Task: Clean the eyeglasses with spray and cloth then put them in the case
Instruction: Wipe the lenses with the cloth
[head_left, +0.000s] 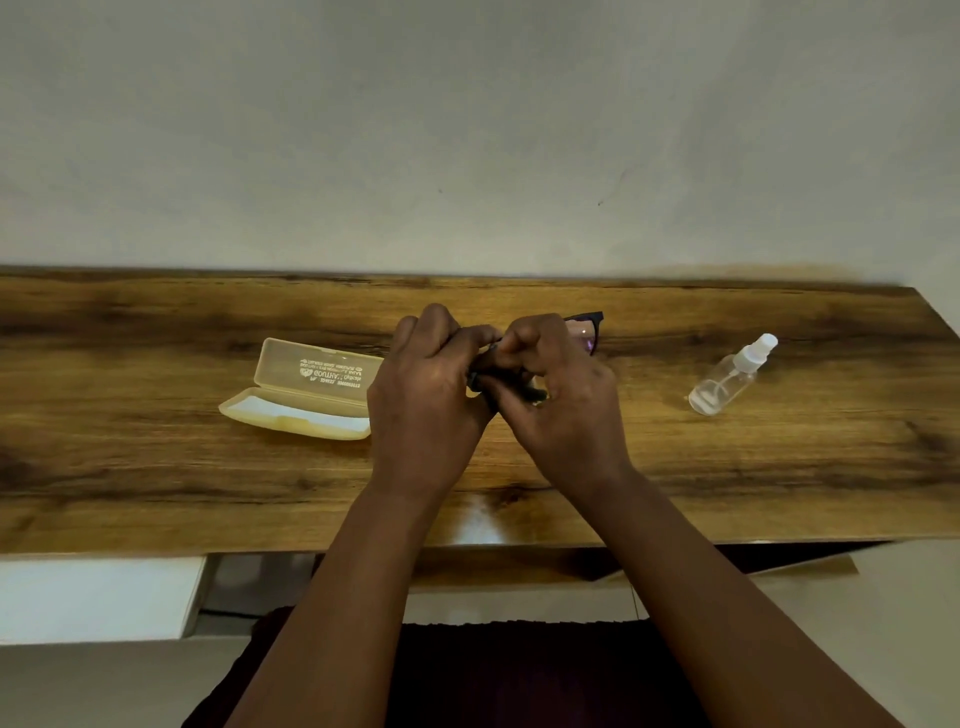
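Black-framed eyeglasses (587, 332) are held above the middle of the wooden table (156, 467); only one lens and a frame corner stick out past my right hand (561, 395). My left hand (426, 395) is closed on the other side of the frame, and something dark, perhaps a cloth (488, 371), is pinched between the two hands. Most of the glasses are hidden by my fingers. A pale yellow case (306, 389) lies open just left of my left hand. A clear spray bottle (732, 374) lies on its side to the right.
The table runs along a plain wall (467, 130) at its far edge. Its near edge lies below my forearms, with a white surface (93, 597) lower left and dark fabric (519, 675) on my lap.
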